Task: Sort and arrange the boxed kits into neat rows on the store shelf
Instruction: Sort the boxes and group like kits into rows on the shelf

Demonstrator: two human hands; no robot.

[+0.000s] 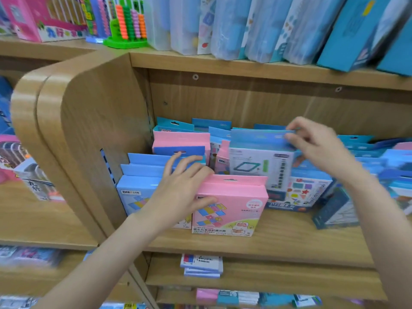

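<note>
- Two hands work on the middle wooden shelf (289, 239), where boxed kits stand in uneven rows, some upright, some leaning.
- At the far left of that shelf, a row of blue boxed kits (136, 197) stands front to back against the rounded side panel (89, 130).
- The left hand (182, 188) lies across the seam between that blue row and the front pink boxed kit (231, 208): fingers spread over the tops, thumb pressed on the pink kit's face near its upper left corner, so it grips that corner.
- Behind, a second pink kit (180, 139) stands upright among more blue ones.
- Toward the middle, the right hand (316, 141) pinches the blue hang tab of a white kit with a frame picture (260, 163), which is raised above its neighbours.
- Right of it, a kit printed with coloured shapes (310, 192) and a dark blue box (334, 208) lean out of line; beyond them more blue kits lie blurred.
- The step in hand appears to be steadying the front pink kit while lifting or re-seating the white one.
- Next, likely, the white kit needs a slot with its own kind, set down square, before the leaning boxes on the right get straightened.
</note>
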